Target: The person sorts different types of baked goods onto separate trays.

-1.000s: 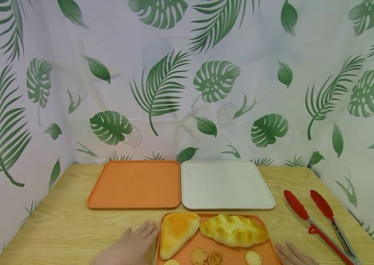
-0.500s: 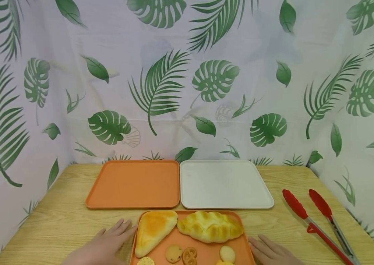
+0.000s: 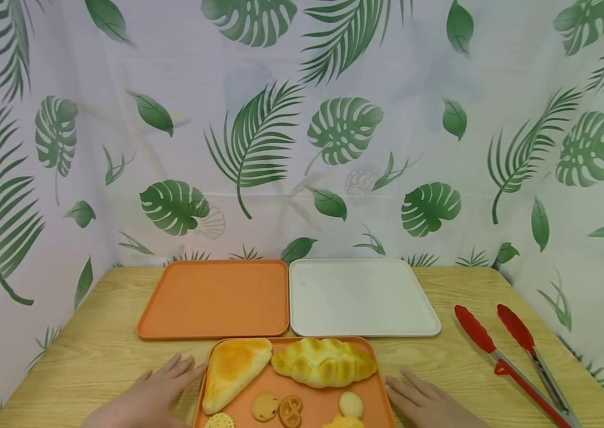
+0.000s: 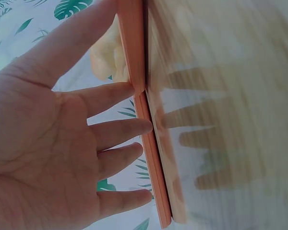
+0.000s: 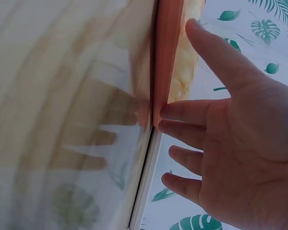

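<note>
An orange tray [image 3: 315, 395] at the bottom of the head view bears a triangular bread [image 3: 235, 371], a long ridged loaf [image 3: 326, 364], a round speckled cookie [image 3: 265, 406], a small pretzel [image 3: 291, 410], a pale round bun [image 3: 351, 405], a yellow piece [image 3: 345, 422] and a scalloped cracker [image 3: 220, 421]. My left hand [image 3: 147, 397] lies along its left side, fingers extended, fingertips right at the rim. On the other side my right hand [image 3: 430, 403] also has straight fingers at the edge. Both wrist views show spread fingers and uncurled palms [image 4: 48, 143].
Behind stand a second orange tray [image 3: 216, 300] and a white tray [image 3: 363, 297], side by side, close to the front tray's far rim. Red-tipped tongs [image 3: 527, 383] lie spread at the right of the wooden table [image 3: 82, 351]. A leaf-print cloth [image 3: 280, 148] hangs around it.
The front tray with its breads has slid left and slightly away from me, and both hands have moved left with it. The back trays and tongs have stayed in place.
</note>
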`<state>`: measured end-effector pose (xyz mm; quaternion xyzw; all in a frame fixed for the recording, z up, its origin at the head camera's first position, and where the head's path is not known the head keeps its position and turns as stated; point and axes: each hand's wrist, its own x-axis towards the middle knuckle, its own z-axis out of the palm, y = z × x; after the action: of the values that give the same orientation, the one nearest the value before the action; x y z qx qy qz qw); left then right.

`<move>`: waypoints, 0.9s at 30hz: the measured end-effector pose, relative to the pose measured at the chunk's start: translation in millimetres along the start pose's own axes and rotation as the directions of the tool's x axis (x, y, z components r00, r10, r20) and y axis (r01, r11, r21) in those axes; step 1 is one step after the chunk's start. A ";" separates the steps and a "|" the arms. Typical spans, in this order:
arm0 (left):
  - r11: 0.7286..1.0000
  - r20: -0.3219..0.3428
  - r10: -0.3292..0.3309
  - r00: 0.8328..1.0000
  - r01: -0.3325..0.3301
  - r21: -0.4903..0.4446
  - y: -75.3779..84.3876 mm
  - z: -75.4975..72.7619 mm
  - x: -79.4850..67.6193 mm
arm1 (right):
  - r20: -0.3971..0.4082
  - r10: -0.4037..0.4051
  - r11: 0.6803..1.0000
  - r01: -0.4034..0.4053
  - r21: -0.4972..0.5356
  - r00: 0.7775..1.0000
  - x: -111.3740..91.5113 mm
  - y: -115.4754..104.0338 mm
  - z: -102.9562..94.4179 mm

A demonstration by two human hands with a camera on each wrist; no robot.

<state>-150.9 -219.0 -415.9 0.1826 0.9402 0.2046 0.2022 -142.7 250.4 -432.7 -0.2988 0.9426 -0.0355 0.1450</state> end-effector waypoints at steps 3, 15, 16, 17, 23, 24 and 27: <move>1.000 -0.010 0.001 1.000 -0.001 0.008 -0.6 -0.7 0.6 | -0.058 -0.048 0.998 0.046 -0.036 0.997 -0.6 3.9 -1.0; 1.000 -0.018 0.010 1.000 -0.010 0.027 -0.4 1.7 4.2 | -0.600 0.102 0.995 -0.074 0.072 0.793 -17.3 26.5 -27.8; 1.000 -0.018 0.006 1.000 -0.005 0.029 -0.7 1.8 4.7 | -0.667 0.119 0.993 -0.093 0.075 0.736 -18.5 30.4 -29.1; 1.000 -0.017 0.002 1.000 -0.001 0.029 -1.0 2.0 5.2 | -0.711 0.142 0.990 -0.110 0.092 0.688 -20.2 35.2 -30.3; 1.000 -0.011 -0.014 1.000 0.014 0.015 -1.1 2.7 7.0 | -0.791 0.320 0.944 -0.244 0.221 0.521 -31.9 69.5 -30.5; 1.000 -0.009 -0.014 1.000 0.014 0.012 -1.0 2.8 7.1 | -0.795 0.352 0.931 -0.273 0.242 0.495 -33.6 74.9 -29.2; 1.000 -0.008 0.001 1.000 -0.001 0.025 -1.7 2.6 7.9 | -0.751 0.478 0.864 -0.396 0.310 0.456 -38.4 88.7 -26.0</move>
<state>-156.8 -216.3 -421.2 0.1849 0.9434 0.1936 0.1958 -169.4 344.6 -411.7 0.0099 0.9439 -0.1716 -0.2819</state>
